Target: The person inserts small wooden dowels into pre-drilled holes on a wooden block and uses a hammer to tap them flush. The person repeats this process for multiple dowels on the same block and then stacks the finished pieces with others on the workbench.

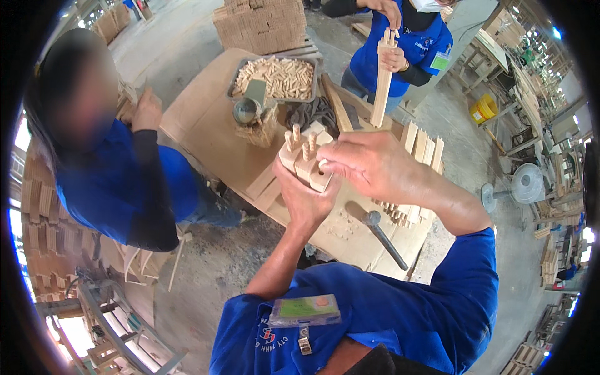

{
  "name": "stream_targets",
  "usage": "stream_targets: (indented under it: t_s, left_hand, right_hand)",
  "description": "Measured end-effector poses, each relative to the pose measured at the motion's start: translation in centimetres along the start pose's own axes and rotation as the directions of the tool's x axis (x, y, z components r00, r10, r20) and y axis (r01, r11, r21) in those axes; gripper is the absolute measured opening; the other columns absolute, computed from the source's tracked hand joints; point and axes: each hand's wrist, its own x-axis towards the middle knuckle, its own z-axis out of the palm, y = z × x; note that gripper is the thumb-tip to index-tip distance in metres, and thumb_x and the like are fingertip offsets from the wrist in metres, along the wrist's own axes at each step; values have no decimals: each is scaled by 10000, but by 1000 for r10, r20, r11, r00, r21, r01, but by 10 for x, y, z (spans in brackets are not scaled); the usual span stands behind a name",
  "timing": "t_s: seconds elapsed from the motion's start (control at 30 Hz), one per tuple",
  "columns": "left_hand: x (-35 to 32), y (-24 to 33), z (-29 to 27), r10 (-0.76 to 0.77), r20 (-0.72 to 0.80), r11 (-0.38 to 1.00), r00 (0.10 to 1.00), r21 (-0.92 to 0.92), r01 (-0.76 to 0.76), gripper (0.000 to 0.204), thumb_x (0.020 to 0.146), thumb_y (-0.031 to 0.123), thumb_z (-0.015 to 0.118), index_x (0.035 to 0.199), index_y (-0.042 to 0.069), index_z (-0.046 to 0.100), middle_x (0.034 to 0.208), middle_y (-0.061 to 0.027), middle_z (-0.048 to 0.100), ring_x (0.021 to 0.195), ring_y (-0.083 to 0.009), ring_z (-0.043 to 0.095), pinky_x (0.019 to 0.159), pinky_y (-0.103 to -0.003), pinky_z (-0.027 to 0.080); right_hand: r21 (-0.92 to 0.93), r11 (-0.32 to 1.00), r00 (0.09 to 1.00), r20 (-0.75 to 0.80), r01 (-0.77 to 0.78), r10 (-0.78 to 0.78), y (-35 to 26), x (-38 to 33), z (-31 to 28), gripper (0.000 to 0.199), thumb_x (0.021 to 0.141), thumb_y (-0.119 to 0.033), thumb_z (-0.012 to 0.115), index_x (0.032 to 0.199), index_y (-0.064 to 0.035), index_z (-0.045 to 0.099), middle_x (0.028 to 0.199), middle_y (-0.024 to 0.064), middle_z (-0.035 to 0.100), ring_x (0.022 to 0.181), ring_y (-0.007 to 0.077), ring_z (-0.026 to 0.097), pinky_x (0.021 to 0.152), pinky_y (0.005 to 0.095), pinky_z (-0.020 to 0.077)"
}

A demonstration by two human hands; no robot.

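Grey floor (517, 262) spreads through a workshop — white fan (528, 184) at three o'clock, yellow bucket (482, 110) and pale-topped bench (489, 49) toward two, stacked wood (259, 26) near twelve — while bright light (23, 134) glares at nine.

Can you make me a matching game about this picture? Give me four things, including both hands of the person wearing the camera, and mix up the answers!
Things:
1. Left hand
2. Right hand
3. Bucket
4. Hammer-like tool

Clues:
A. Yellow, off to the right side of the picture
B. Lying on the table, touched by no hand
C. Wrapped around a bundle of wooden pieces
D. Pinching a small peg at the top of the bundle

Right pairs: 1-C, 2-D, 3-A, 4-B
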Motion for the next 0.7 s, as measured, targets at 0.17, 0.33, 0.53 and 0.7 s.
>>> stream_targets:
  t_s: [0.17, 0.33, 0.53, 0.7]
  left_hand:
    - [-4, 1, 2, 9, -19, 1000, 1000, -13, -9, 926, 734, 157, 870, 1461, -59, 339, 1360, -222, 505, 1275, -337, 563, 1093, -450, 458]
    - [1, -5, 2, -16, -21, 997, 1000, -74, 14, 943, 711, 173, 884, 1457, -55, 353, 1357, -224, 519, 1260, -341, 567, 1091, -463, 452]
    - [4, -9, 1, -24, -34, 998, 999, -64, 22, 947, 701, 174, 891, 1446, -64, 357, 1348, -237, 525, 1252, -352, 571, 1076, -469, 455]
    - [3, -7, -1, -62, -4, 997, 998, -46, 62, 957, 708, 160, 887, 1456, -58, 331, 1347, -234, 521, 1249, -349, 574, 1072, -468, 456]
  right_hand:
    - [17, 997, 989, 130, -76, 73, -5, 1, -8, 147, 946, -145, 729, 1066, -62, 717, 883, 119, 720, 798, 350, 711, 669, 452, 546]
    - [-8, 997, 996, 39, -77, 77, 0, 4, -1, 142, 943, -145, 743, 1074, -88, 741, 887, 110, 736, 767, 341, 718, 622, 438, 540]
    - [-35, 997, 997, 51, -64, 66, 1, 16, -1, 143, 941, -169, 757, 1064, -97, 757, 879, 97, 747, 752, 317, 722, 612, 424, 543]
    - [-38, 997, 992, 108, -67, 70, 8, 19, -4, 122, 940, -175, 761, 1040, -104, 769, 893, 90, 763, 730, 308, 723, 607, 406, 545]
